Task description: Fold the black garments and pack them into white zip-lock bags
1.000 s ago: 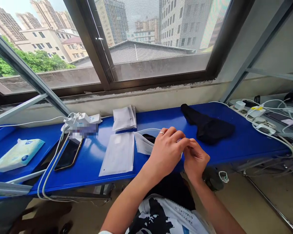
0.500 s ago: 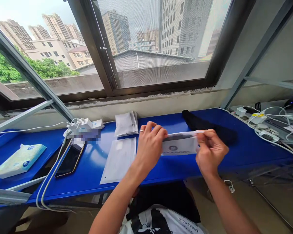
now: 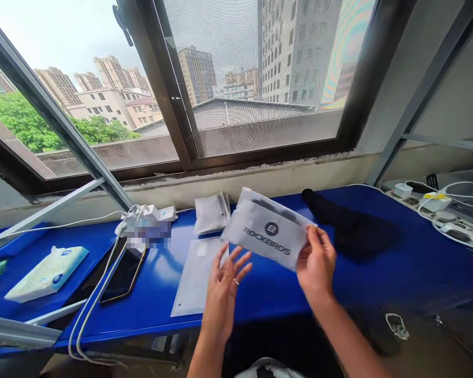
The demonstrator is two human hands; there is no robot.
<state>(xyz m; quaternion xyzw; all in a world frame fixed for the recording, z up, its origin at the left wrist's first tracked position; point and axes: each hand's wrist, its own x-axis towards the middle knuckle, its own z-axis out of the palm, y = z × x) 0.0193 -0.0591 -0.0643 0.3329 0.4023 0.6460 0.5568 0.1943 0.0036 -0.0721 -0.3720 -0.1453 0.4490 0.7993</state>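
My right hand pinches the right end of a frosted plastic pouch printed "ROCKBROS", with something dark showing through near its top. The pouch is tilted above the blue table, its left end higher. Just below its lower left edge, my left hand is open with fingers spread, holding nothing. Behind that hand a flat white pouch lies on the table. Farther back is a stack of similar pouches, partly covered by the held one.
A black cloth item lies on the blue table at right. To the left are a phone, white chargers with cables and a tissue pack. Metal frame posts stand at the sides, before a window.
My left hand has let go of the pouch and dropped below it, fingers opening. The pouch has turned its printed face toward me, held by my right hand alone. The camera view has shifted slightly.
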